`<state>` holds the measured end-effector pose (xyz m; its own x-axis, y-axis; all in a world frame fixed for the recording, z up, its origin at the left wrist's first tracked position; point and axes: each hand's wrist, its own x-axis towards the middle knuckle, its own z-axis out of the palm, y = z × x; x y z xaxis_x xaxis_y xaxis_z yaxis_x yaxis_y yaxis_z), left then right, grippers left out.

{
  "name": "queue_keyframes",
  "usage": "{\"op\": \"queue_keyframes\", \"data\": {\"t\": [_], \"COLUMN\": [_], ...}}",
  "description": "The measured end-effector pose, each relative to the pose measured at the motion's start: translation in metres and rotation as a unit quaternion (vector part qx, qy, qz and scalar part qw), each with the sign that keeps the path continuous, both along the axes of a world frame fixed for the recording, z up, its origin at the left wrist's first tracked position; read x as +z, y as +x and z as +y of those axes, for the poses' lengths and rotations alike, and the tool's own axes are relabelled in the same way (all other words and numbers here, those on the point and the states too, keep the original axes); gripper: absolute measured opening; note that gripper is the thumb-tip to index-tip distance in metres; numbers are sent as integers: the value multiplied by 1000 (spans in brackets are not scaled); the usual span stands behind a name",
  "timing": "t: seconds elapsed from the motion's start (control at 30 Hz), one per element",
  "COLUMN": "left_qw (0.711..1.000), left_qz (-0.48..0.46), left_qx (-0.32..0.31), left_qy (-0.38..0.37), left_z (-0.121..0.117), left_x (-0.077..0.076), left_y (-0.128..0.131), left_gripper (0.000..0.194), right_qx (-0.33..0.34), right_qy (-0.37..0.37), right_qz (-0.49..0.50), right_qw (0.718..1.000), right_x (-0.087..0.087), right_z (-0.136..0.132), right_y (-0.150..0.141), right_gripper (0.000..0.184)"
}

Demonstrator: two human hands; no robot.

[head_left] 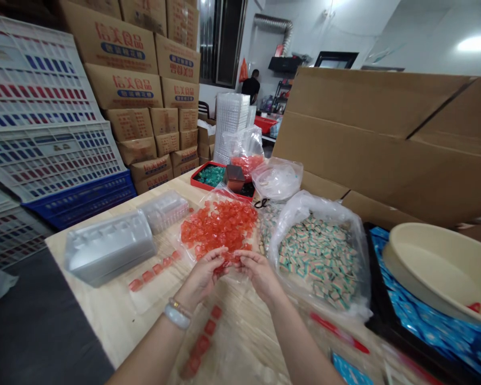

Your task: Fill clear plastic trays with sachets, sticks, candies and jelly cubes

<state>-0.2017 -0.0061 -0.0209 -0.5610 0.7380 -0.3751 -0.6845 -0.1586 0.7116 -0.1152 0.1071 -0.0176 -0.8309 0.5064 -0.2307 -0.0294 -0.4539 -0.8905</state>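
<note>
Pinching red jelly candy (225,262) between left grip (202,278) and right grip (258,275), both curled nearly shut, close above counter (104,321); heaped candy bag (220,227) just beyond grip, candy row (154,270) left of grip.

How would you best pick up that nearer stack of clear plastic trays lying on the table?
Probably come from the near side and cup the nearer stack of clear plastic trays at both ends: it lies on its side as a smooth, boxy block with no handle, so a two-sided hold seems safest.

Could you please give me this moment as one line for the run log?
left hand: at red candies | right hand: at red candies | nearby: clear plastic tray
</note>
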Motion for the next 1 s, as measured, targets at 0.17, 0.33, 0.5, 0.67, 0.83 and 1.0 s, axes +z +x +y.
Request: {"op": "queue_keyframes", "data": {"t": [0.17,0.33,0.5,0.67,0.83,1.0], "left_qw": [999,999,993,995,994,991], "left_qz": [52,-18,-70,-54,-40,49], "left_qx": [11,50,78,65,97,123], "left_qy": [-3,-2,45,48,23,11], "left_z": [6,11,4,-1,-1,6], "left_x": [0,5,20,26,12,-1], "left_y": [1,-6,-24,-40,-49,-45], "left_gripper": [15,9,26,29,24,24], "right_qx": [10,-88,-194,-115,50,152], "right_qy": [99,344,601,601,535,380], "right_qz": [-9,-15,-68,-120,-52,19], "right_qw": [995,935,772,782,841,912], "right_x": [-8,-6,72,102,42,6], "right_z": [-5,22,96,128,73,24], "right_y": [-5,-36,-123,-198,-151,-81], "right_gripper": [31,16,17,20,13,13]}}
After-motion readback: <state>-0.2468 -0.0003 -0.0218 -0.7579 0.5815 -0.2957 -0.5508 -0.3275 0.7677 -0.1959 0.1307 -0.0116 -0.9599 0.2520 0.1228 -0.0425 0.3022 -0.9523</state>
